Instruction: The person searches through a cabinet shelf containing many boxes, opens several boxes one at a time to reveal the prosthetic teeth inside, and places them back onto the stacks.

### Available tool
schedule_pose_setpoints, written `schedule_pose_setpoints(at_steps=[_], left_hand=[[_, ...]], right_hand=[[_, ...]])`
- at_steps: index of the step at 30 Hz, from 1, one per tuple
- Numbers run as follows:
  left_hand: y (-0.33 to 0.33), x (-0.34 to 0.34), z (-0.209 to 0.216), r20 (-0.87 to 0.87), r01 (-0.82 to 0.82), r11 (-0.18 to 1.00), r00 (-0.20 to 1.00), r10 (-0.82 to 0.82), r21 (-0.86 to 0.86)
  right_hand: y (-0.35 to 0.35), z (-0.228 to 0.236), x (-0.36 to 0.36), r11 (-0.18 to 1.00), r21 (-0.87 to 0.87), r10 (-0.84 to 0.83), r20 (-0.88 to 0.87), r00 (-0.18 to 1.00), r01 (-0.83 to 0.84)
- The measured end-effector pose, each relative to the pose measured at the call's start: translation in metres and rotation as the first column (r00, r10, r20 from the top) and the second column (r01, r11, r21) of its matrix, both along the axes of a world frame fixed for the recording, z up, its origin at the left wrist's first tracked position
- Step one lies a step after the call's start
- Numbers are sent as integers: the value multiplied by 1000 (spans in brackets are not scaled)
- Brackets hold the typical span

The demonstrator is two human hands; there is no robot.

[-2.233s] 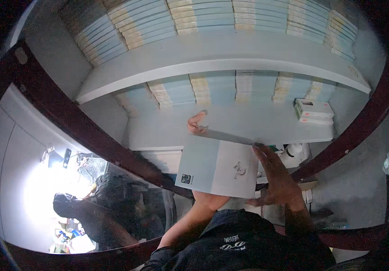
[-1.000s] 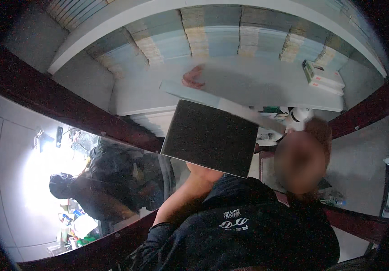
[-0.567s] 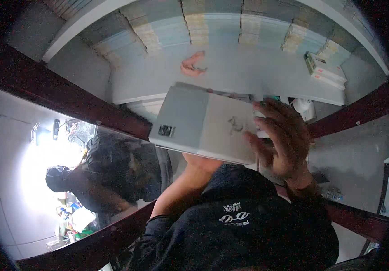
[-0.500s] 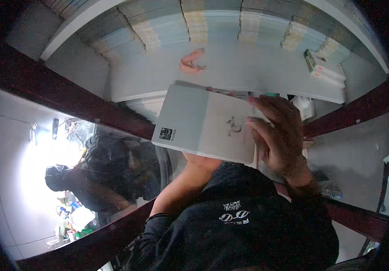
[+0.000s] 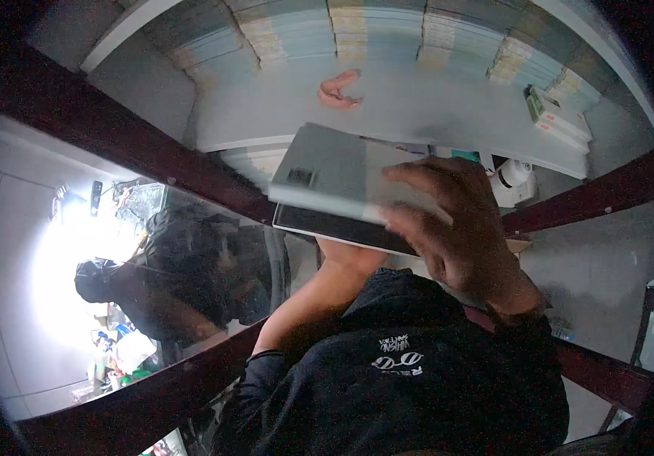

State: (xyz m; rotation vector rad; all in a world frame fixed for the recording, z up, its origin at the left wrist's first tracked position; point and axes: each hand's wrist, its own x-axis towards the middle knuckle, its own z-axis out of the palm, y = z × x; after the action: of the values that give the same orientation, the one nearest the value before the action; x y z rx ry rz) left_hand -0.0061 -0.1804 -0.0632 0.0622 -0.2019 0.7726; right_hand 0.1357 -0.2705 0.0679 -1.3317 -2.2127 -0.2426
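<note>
A book (image 5: 323,171) with a grey and off-white cover lies across the middle, tilted and held up over my lap. Its cover stands raised along the near edge, and a dark surface shows beneath. Supporting it from below is my left hand (image 5: 352,255), its fingers hidden under the book. My right hand (image 5: 456,224) has its fingers curved over the right part of the cover, the thumb side by the raised near edge; motion blurs the cover and fingertips.
Beyond the book runs a white shelf (image 5: 266,114) with a pink U-shaped thing (image 5: 340,89) on it. Stacks of thick pads (image 5: 350,34) line its back. Small white boxes (image 5: 559,118) lie at its right, and a white bottle (image 5: 514,173) stands below. Glass (image 5: 213,281) reflects bright light at left.
The cover has lifted along its near edge, showing the dark surface underneath. My right hand has shifted left over the cover. The view has tilted slightly.
</note>
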Motion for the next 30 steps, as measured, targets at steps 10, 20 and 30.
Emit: schedule_pose_setpoints(at_steps=[10, 20, 30], left_hand=[[-15, 0, 15, 239, -37, 990, 971, 3, 137], [-5, 9, 43, -165, -230, 945, 948, 271, 232], [2, 11, 41, -70, -170, 970, 980, 184, 174]], right_hand=[[4, 16, -26, 980, 5, -196, 168, 966, 198], [6, 17, -22, 971, -41, -226, 181, 957, 237], [9, 14, -10, 973, -32, -217, 215, 952, 229]])
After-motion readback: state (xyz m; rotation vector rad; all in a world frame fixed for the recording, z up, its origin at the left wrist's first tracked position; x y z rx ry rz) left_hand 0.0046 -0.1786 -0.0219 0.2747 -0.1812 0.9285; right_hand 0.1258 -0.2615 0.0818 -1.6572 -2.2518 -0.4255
